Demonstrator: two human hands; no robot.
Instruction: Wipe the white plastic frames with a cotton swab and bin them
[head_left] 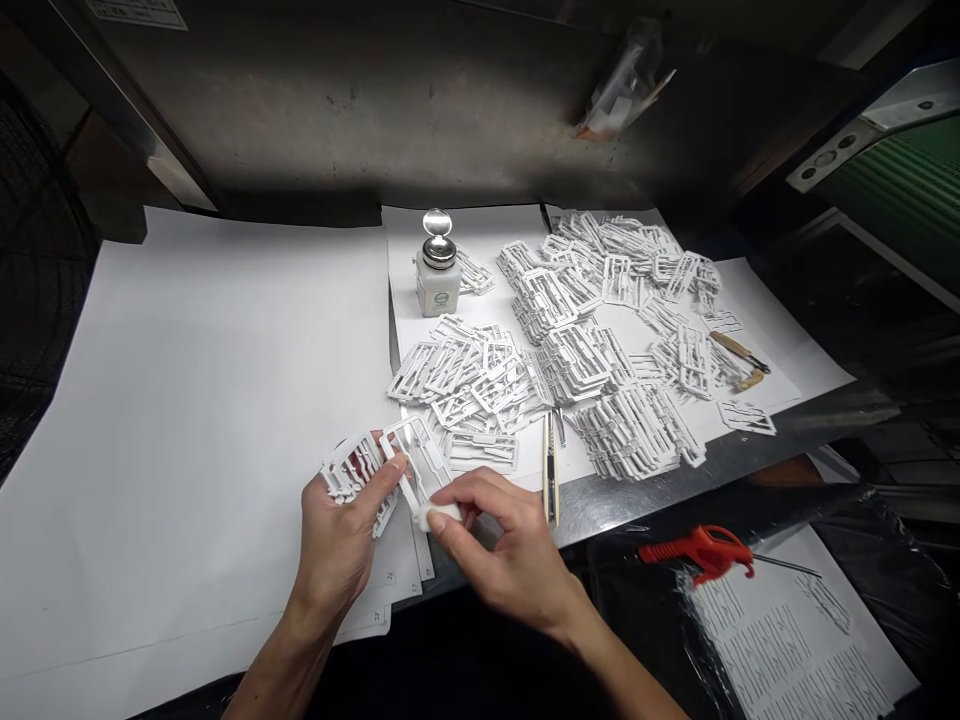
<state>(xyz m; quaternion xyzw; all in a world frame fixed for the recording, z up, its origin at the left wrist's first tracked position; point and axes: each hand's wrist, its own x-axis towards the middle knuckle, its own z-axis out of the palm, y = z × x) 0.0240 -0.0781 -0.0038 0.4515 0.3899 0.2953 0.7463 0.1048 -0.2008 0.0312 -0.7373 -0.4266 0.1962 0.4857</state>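
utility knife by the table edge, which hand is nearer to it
Right. The right hand lies just left of the utility knife, pinching a white pad; the left hand is farther left, holding plastic frames.

This was a factory workstation for finishing small moulded parts. A metal tabletop [645,490] was covered with large white paper sheets [195,400], and heaps of identical white plastic frames [592,340] lay spread over them. A white pump dispenser bottle [438,272], a slim utility knife [551,470] and a wooden-handled tool [739,350] lay among the parts. A red air blow gun [701,552] rested beside printed sheets [787,640], and a worn, stained metal panel [375,100] stood behind the bench.
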